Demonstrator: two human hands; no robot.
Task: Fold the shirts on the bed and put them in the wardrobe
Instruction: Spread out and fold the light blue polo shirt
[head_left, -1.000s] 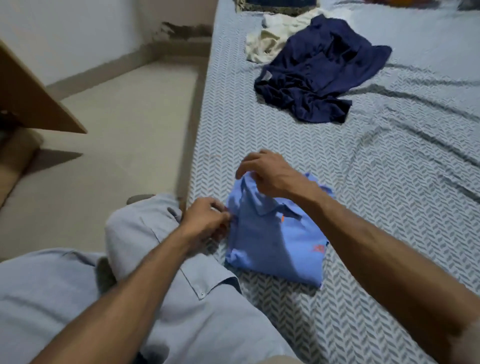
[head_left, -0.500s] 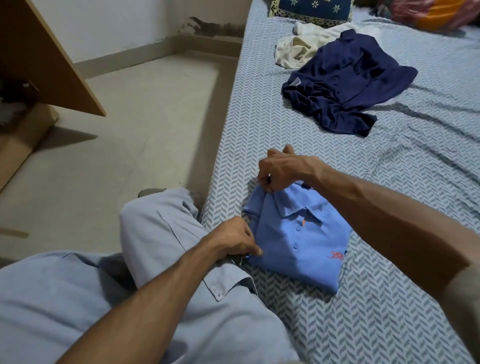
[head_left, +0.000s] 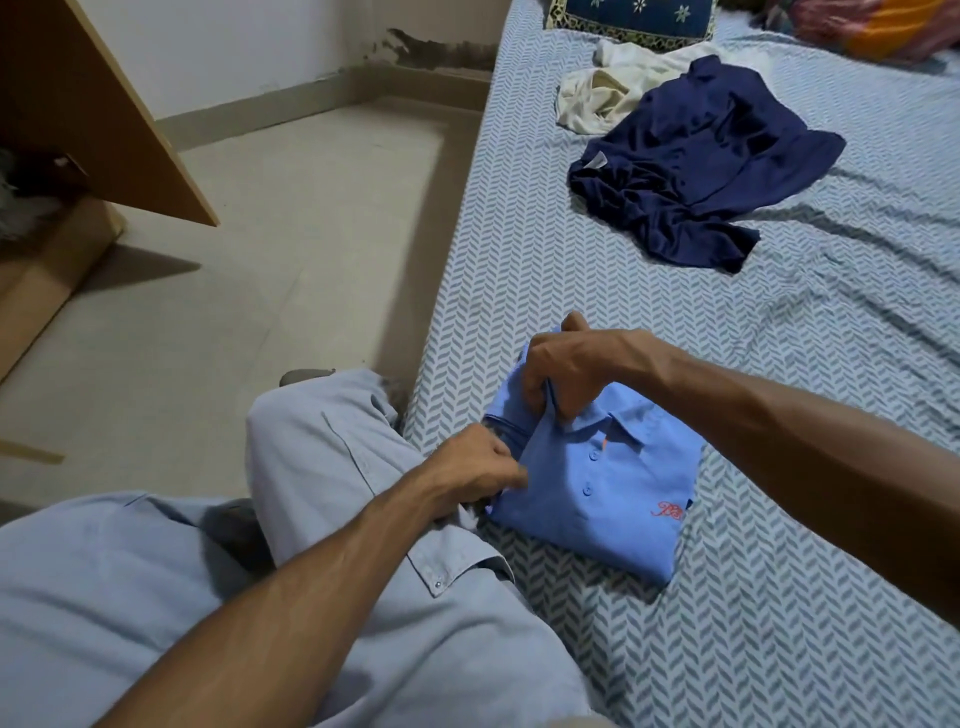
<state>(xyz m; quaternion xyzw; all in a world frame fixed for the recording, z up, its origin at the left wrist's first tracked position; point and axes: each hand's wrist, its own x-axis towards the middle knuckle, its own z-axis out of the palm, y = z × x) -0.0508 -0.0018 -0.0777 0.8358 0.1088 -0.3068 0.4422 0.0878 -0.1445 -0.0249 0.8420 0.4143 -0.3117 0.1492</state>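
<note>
A folded light blue polo shirt (head_left: 608, 499) with an orange logo lies on the bed (head_left: 779, 389) near its left edge. My right hand (head_left: 556, 374) pinches the collar end and lifts it a little. My left hand (head_left: 478, 470) grips the shirt's near left edge, fingers curled on the cloth. Farther up the bed lie an unfolded navy shirt (head_left: 696, 166) and, behind it, a crumpled cream shirt (head_left: 608, 88). A wooden wardrobe door (head_left: 98, 104) stands open at the left.
My knee in grey trousers (head_left: 332, 467) rests against the bed's edge. Tiled floor (head_left: 260, 249) runs between the bed and the wardrobe. A patterned pillow (head_left: 639, 18) and a colourful cloth (head_left: 878, 26) lie at the head of the bed.
My right hand has curled onto the collar and raised it. My left hand has slid down the shirt's left edge. The view has shifted left, so the shirts appear farther right.
</note>
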